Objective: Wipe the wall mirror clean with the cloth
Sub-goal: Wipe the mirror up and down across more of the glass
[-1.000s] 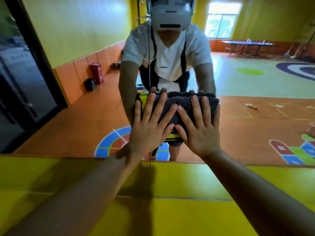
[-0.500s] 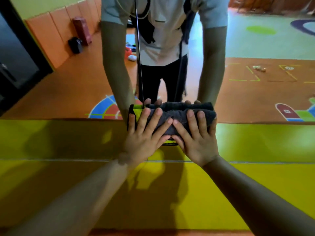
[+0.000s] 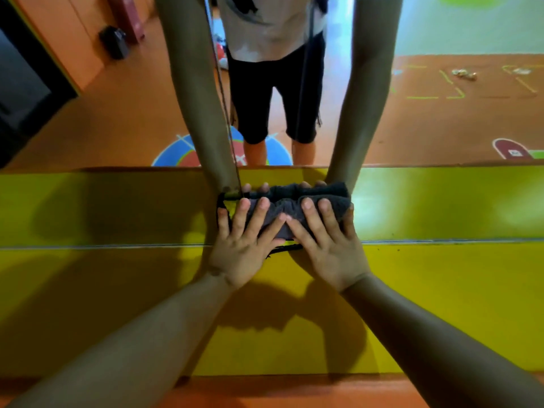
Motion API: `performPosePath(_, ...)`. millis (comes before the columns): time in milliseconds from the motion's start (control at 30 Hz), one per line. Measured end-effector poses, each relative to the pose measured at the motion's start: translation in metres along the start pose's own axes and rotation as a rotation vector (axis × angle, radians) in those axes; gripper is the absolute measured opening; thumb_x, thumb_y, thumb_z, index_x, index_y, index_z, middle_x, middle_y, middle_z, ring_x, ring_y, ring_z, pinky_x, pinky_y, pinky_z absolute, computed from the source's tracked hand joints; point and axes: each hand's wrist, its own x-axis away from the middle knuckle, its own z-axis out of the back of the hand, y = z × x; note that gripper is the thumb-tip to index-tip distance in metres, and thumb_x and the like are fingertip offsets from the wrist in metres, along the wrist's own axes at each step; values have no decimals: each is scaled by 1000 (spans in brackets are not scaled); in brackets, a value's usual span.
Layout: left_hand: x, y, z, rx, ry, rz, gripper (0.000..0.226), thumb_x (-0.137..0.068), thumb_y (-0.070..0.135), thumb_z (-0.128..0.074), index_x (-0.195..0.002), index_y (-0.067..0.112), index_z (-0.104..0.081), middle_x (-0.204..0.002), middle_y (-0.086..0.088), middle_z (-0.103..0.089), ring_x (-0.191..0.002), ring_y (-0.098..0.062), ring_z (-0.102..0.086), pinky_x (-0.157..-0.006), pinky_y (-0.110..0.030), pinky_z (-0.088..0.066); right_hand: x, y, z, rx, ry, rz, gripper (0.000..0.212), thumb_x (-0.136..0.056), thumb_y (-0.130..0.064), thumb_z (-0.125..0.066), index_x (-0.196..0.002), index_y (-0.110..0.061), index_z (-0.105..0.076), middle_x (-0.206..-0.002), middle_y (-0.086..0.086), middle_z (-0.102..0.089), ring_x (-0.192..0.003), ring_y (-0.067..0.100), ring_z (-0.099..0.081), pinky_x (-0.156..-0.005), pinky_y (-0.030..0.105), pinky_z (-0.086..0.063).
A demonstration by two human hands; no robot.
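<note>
Head view: cloth [image 3: 284,207] lay crosswise low on the mirror [image 3: 117,113], dead ahead; left hand [image 3: 244,254] and right hand [image 3: 332,254] pressed it, fingers straight, side by side, equally near

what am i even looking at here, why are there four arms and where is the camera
There is no machine here. A person wears a camera on their head, looking forward and down, so their own two arms reach in from the bottom of the view. The other pair of arms at the top, with the white shirt and dark shorts, is that person's reflection in the wall mirror. The orange floor with painted markings up there is reflected too. The left hand and right hand lie side by side with straight fingers, pressing a folded dark grey cloth flat against the glass, low down. Neither hand grips it; both just push on it. Below the hands is a yellow surface with a seam running across it.
</note>
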Motion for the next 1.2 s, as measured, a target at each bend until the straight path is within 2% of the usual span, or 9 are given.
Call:
performPosePath(133,-2,16,-6,32,-4,28,90,-103,62,-40,-164,15,6,-169,-23,15,-155,-47,13,-122,-68,3,5,5,4,-19,12,-7,62,-107,-18,-42,-164,-20,-20,-173,9,4,-160,27,2,-122,58,-16)
performPosePath(200,-10,30,-8,42,-1,-2,87,-105,60,-39,-164,13,5,-168,-24,15,-155,-48,13,-122,-69,4,19,14,5,-10,10,-40,63,-106,-19,-45,-164,-19,-20,-173,10,6,-160,28,2,-124,57,-13)
performPosePath(333,-30,65,-18,37,34,-34,84,-106,58,-37,-164,14,5,-169,-24,14,-155,-47,13,-122,-68,4,46,42,6,19,-2,-91,78,-96,-30,-70,-160,-21,-27,-173,10,4,-160,30,-3,-127,57,-10)
performPosePath(400,-32,67,-17,46,40,-32,81,-107,56,-36,-164,15,4,-169,-21,14,-155,-45,15,-123,-66,7,47,49,6,51,1,-72,79,-94,-35,-73,-159,-22,-31,-173,10,1,-160,29,-5,-128,55,-8)
performPosePath(567,-61,59,12,163,14,-12,63,-111,49,-22,-165,24,-1,-172,-10,13,-158,-34,13,-125,-59,9,26,55,24,12,17,-130,72,-100,-39,-57,-162,-20,-27,-173,13,-1,-160,32,-6,-126,59,-14)
performPosePath(767,-144,9,73,141,25,-71,57,-111,48,-26,-164,30,-14,-173,-4,5,-159,-29,5,-127,-55,1,-45,83,83,15,49,-214,66,-107,-45,-42,-165,-23,-21,-172,15,-5,-159,34,-10,-126,57,-14)
performPosePath(967,-253,-27,147,69,70,13,65,-109,48,-29,-165,29,-3,-173,-7,4,-159,-33,3,-127,-57,1,-148,137,161,100,140,-187,63,-108,-47,-36,-164,-24,-22,-171,18,-11,-158,37,-14,-125,60,-16)
performPosePath(1067,-312,-50,186,31,120,56,67,-107,48,-34,-165,27,-7,-173,-10,-2,-159,-36,-2,-126,-60,-4,-207,170,209,148,190,-148,62,-108,-47,-37,-164,-23,-23,-171,19,-13,-158,38,-16,-125,58,-14)
performPosePath(1200,-394,-84,241,5,180,86,62,-109,47,-29,-165,26,-12,-173,-10,-7,-159,-36,-6,-125,-61,-13,-284,206,275,182,260,-139,58,-108,-41,-36,-162,-20,-30,-170,21,-17,-158,38,-16,-125,59,-17)
